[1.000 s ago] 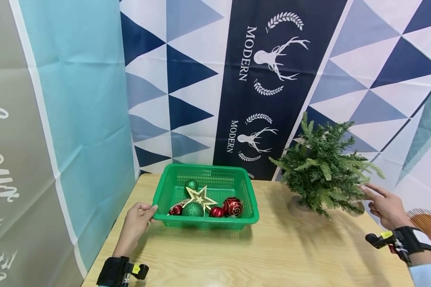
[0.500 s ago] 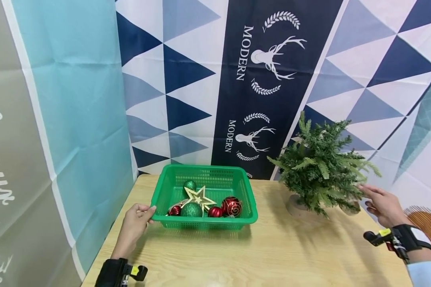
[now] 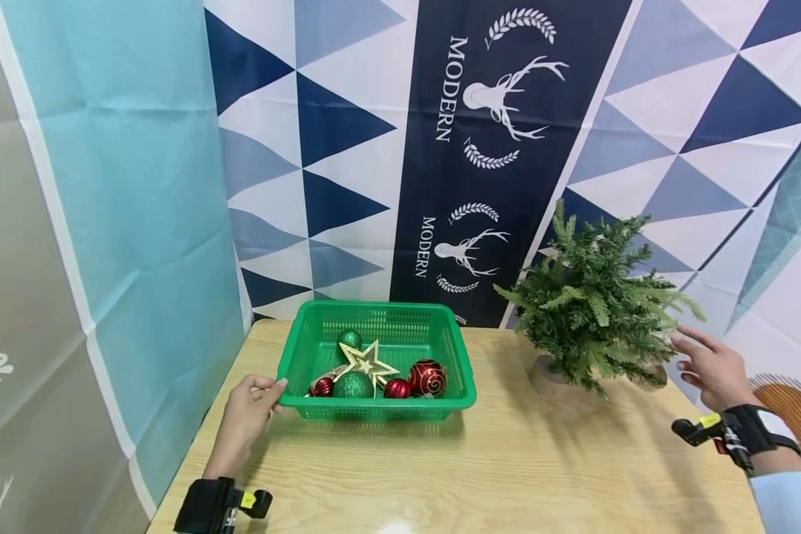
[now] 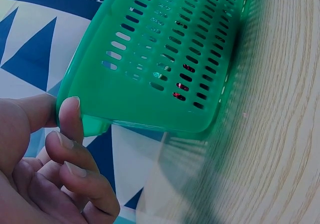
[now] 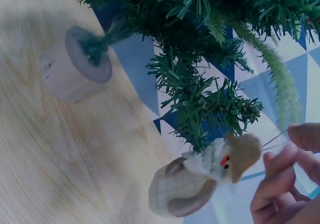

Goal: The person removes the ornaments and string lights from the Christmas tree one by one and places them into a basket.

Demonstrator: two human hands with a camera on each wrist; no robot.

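My left hand [image 3: 248, 411] pinches the left front rim of a green plastic basket [image 3: 387, 411], thumb above and fingers below, as the left wrist view also shows. Inside the basket lie a gold star [image 3: 368, 363], green glitter balls [image 3: 354, 385] and red balls [image 3: 428, 377]. On the right, my right hand [image 3: 714, 371] is beside a small artificial Christmas tree [image 3: 594, 311]. Its fingers pinch the thin cord of a snowman ornament [image 5: 187, 181] with a brown hat and checked body. The ornament is just under a branch tip; whether the cord loops round the branch is hidden.
The tree stands on a round pale base [image 5: 75, 69] on the wooden table [image 3: 407, 475]. Patterned cloth [image 3: 347, 148] hangs behind the table and along its left side. Bare wood lies between basket and tree.
The head view has shifted slightly. My right hand has moved a little to the right, away from the branches. My left hand keeps its grip on the basket rim.
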